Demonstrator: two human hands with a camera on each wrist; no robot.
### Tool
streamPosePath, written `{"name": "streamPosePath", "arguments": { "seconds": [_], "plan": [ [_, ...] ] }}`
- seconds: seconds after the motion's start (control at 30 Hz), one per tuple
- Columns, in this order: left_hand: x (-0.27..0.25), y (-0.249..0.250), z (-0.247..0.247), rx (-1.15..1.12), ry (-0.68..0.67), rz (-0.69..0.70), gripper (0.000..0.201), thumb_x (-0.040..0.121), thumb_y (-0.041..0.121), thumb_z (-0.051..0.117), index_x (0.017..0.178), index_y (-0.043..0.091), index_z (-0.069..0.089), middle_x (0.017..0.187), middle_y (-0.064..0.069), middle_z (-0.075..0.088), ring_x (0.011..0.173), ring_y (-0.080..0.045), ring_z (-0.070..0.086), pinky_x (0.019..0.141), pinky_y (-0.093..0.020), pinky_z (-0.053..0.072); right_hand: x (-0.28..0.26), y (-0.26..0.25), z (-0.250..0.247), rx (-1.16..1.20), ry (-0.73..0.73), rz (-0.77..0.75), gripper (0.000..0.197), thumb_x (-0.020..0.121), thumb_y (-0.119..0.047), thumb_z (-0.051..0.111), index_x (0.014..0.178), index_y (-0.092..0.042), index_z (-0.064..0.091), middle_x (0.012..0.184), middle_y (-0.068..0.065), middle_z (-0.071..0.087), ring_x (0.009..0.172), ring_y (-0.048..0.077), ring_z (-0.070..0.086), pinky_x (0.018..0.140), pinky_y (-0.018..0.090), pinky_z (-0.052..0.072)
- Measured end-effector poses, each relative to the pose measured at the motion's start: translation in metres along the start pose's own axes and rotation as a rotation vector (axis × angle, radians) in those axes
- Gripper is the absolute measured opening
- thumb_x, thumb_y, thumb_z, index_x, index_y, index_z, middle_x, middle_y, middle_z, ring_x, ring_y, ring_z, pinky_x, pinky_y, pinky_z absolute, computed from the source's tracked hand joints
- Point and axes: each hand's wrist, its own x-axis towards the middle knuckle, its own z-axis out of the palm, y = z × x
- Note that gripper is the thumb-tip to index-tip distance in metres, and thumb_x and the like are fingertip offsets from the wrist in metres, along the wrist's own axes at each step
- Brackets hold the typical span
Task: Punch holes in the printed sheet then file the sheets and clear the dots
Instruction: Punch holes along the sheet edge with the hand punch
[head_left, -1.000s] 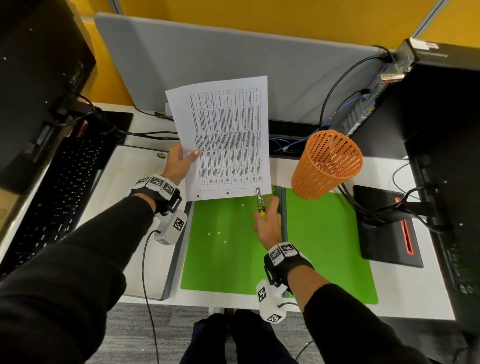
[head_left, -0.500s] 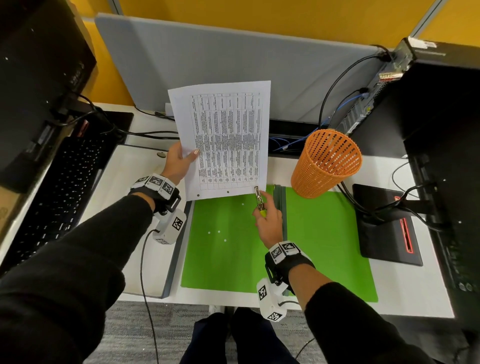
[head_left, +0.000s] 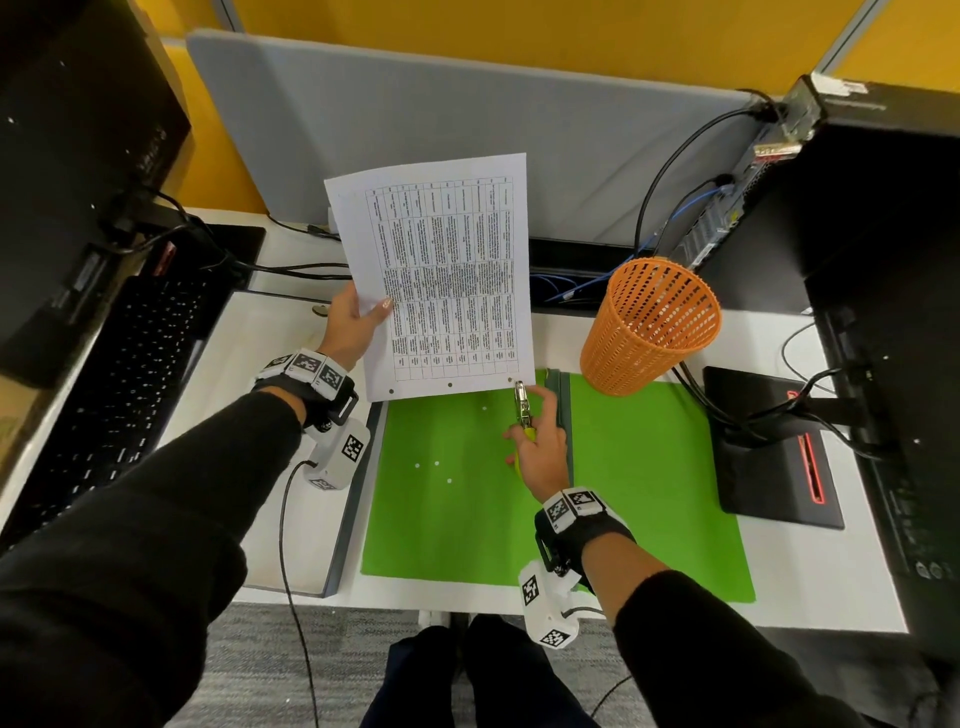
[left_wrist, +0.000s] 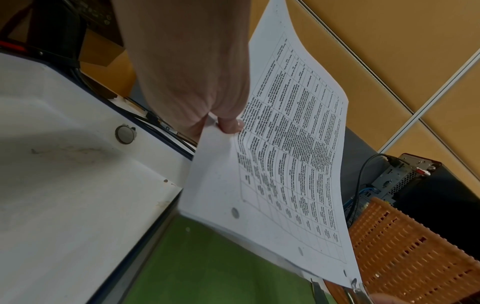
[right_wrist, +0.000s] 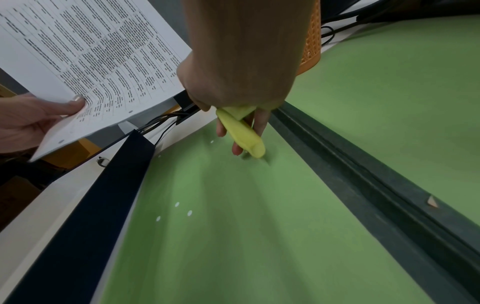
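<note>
Nearest me on the desk (head_left: 810, 597) lies the open green folder (head_left: 447, 530), a few white paper dots (head_left: 436, 463) scattered on its left half. Above it my right hand (head_left: 540, 447) is curled round the yellow-handled hole punch (head_left: 521, 408), its metal head at the lower right corner of the printed sheet (head_left: 447, 280). My left hand (head_left: 353, 325) pinches the sheet's left edge, lifting it off the desk. Beyond to the right stands an orange mesh basket (head_left: 649, 327)
</note>
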Motion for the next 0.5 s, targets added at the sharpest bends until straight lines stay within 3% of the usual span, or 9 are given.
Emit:
{"name": "streamPosePath", "arguments": {
  "seconds": [0.07,0.2,0.33,0.5],
  "plan": [
    [0.001,-0.001,-0.001,0.001,-0.004,-0.001,0.042,0.092,0.003,0.055,0.132,-0.004,0.045,0.131,-0.021,0.056,0.118,-0.034,0.056,0.099,-0.054,0.046,0.0,0.002,-0.002,0.003,0.034,0.023,0.049,0.084,-0.008,0.05,0.121,-0.034,0.033,0.086,0.0,0.051,0.082,0.022,0.05,0.074,0.053,0.053],
    [0.001,0.0,-0.001,-0.006,0.004,-0.012,0.042,0.091,0.003,0.055,0.131,-0.005,0.045,0.131,-0.021,0.056,0.119,-0.035,0.056,0.099,-0.056,0.045,0.001,0.013,-0.018,-0.144,0.15,0.034,0.03,0.089,-0.011,0.05,0.117,-0.014,0.039,0.092,0.008,0.059,0.081,0.024,0.055,0.069,0.032,0.042],
    [0.001,-0.001,0.001,-0.008,0.001,-0.017,0.041,0.091,0.003,0.056,0.13,-0.005,0.046,0.13,-0.02,0.057,0.119,-0.033,0.057,0.1,-0.055,0.045,0.003,0.039,-0.052,-0.574,0.274,0.156,0.024,0.092,-0.024,0.043,0.112,-0.011,0.042,0.112,0.01,0.053,0.104,0.028,0.051,0.09,0.049,0.037],
    [-0.003,-0.003,0.005,0.004,-0.019,0.001,0.04,0.091,0.004,0.056,0.13,-0.002,0.049,0.129,-0.018,0.058,0.118,-0.031,0.057,0.101,-0.055,0.044,-0.003,0.071,-0.09,-0.851,0.328,0.338,0.034,0.091,-0.027,0.05,0.117,-0.008,0.039,0.119,0.017,0.042,0.108,0.031,0.046,0.089,0.048,0.041]
  ]
}}
